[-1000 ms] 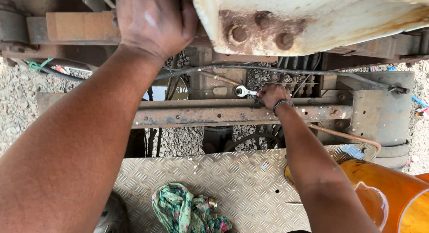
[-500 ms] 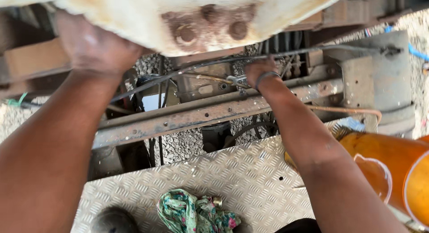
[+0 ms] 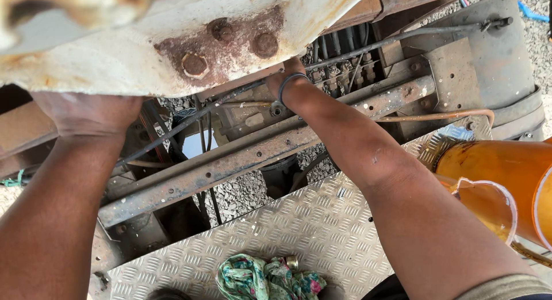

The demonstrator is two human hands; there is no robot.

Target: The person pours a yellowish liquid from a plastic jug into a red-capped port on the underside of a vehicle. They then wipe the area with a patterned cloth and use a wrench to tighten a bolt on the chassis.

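hands work under a rusty white metal panel [image 3: 172,53] with three corroded bolt heads [image 3: 194,64]. left hand [image 3: 86,113] presses flat against the panel's lower edge, fingers hidden behind it, so whether they are spread or curled cannot be told. right hand [image 3: 287,76], with a dark band on the wrist [image 3: 286,87], reaches up behind the panel above the rusted steel rail [image 3: 230,162]; its fingers are out of sight too, and whether they are closed on anything cannot be told.

working blind like this probably calls for a steady brace from the left hand and slow, felt turns from the right, keeping the forearm off the thin copper pipe [image 3: 437,116] and the black cable [image 3: 190,122].

textures are rough: flaking paint, pitted rust, gravel [image 3: 241,193] below. smoother are the ridged checker plate [image 3: 299,231], a crumpled floral rag [image 3: 264,280] lying on it, and a glossy orange tank [image 3: 494,168].
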